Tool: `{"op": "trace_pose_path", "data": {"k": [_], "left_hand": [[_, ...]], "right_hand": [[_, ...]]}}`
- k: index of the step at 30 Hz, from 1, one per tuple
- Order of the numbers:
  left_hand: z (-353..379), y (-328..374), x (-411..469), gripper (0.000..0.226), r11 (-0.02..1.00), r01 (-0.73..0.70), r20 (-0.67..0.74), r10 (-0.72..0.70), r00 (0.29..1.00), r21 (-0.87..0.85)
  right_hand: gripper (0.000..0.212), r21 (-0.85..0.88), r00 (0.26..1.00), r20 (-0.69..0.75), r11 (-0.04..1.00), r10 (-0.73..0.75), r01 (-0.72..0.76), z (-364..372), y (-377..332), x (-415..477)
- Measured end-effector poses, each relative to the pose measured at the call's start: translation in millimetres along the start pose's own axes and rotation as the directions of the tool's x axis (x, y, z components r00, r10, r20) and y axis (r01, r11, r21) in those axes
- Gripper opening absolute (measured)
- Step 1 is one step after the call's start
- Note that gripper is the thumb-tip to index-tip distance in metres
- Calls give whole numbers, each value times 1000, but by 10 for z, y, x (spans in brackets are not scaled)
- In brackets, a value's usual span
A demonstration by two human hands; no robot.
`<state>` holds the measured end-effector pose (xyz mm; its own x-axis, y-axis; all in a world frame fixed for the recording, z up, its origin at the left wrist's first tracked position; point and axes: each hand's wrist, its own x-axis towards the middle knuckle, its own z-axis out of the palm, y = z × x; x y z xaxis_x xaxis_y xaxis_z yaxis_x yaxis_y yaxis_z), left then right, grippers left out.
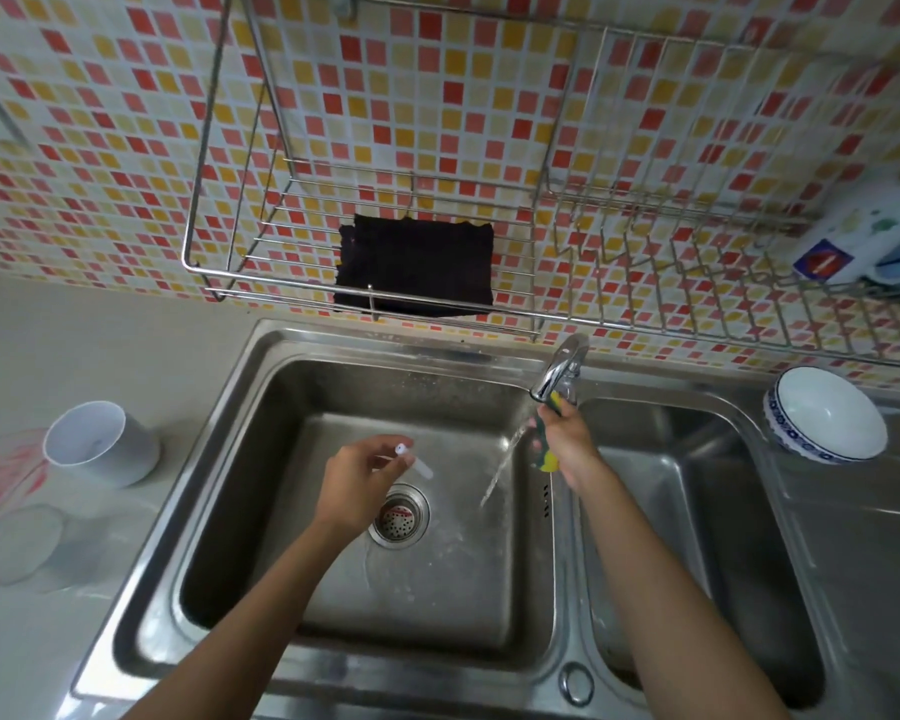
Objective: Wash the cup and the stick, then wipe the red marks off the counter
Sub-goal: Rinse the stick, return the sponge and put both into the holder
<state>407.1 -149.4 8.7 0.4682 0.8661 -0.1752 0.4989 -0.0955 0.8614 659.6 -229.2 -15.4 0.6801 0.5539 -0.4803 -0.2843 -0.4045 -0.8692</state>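
My left hand (360,483) holds a short white stick (412,458) by its end over the left sink basin (333,397), above the drain (399,516). Under the faucet (558,367), my right hand (567,444) grips a green and yellow sponge (544,449). Water streams from the faucet down into the basin beside the sponge. A white cup (100,445) lies on its side on the counter left of the sink. Red marks (6,472) smear the counter at the far left, partly behind a clear glass lid or jar (17,543).
A black cloth (417,265) lies in the wire rack (281,283) on the tiled wall above the sink. A white bowl with a blue rim (827,415) sits at the right basin's far corner. A printed mug (874,236) rests in the right rack.
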Motion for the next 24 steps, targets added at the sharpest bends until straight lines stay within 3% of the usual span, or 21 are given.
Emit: {"op": "trace_pose_path", "data": {"k": [5,9,12,15,18,21,24], "left_hand": [[-65,42,4,17,1000,-2,-2,2,1000,-3],[-106,60,-39,20,985,-121,-58,129,990,120],[-136,-10,-69,18,884,-304,-91,356,930,355],[-151,-261,-97,20,782,-290,38,323,946,551],[-135,-360,-176,17,815,-273,9,312,950,511],[-136,-298,-214,16,827,-263,3,302,953,497],[-206,-190,-265,15,838,-305,-16,349,937,452]], "right_hand": [[12,160,996,-90,987,-17,31,-119,-33,66],[20,117,978,-176,985,-108,130,-95,54,14],[12,3,941,-233,968,-244,252,12,294,-248],[16,-324,951,-84,910,-298,257,156,741,-550],[12,-465,927,-110,843,-359,272,230,982,-786],[16,-601,952,-87,778,-293,184,311,956,-1014],[21,-541,963,-65,820,-261,186,450,860,-1146]]}}
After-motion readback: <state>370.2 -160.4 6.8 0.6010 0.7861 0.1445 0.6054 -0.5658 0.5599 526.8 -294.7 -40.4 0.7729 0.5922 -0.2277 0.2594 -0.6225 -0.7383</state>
